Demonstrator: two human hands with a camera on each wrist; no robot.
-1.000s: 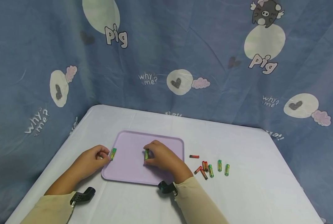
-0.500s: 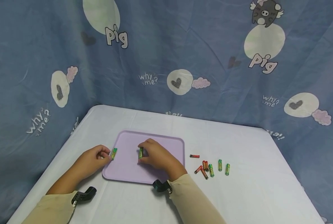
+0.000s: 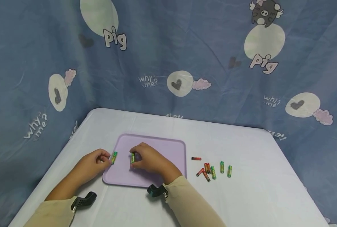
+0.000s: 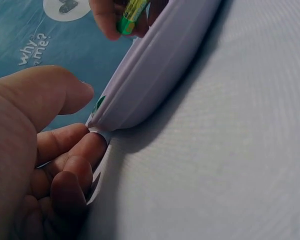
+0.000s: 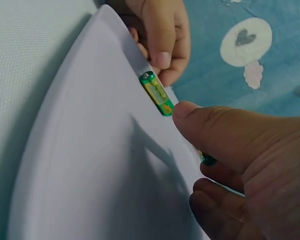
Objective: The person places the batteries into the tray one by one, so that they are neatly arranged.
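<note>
A green battery [image 3: 133,158] is pinched between the thumb and fingers of my right hand [image 3: 150,160], over the left half of the lilac tray [image 3: 168,146]. Another green battery [image 3: 114,158] lies in the tray along its left edge, well seen as a green and yellow battery [image 5: 157,93] in the right wrist view. My left hand [image 3: 91,164] stays at that edge, its loosely bent fingertips at the rim and its thumb apart from it in the left wrist view. From the right wrist, most of the pinched battery is hidden behind the thumb.
Right of the tray, several red batteries [image 3: 206,176] lie on the white table [image 3: 256,192], one red battery [image 3: 196,158] apart from them. Green batteries [image 3: 221,167] lie beside them. A blue patterned curtain [image 3: 145,56] hangs behind the table.
My right hand has moved left across the tray with the green battery, closer to the one at the left edge. My left hand has stayed in place.
</note>
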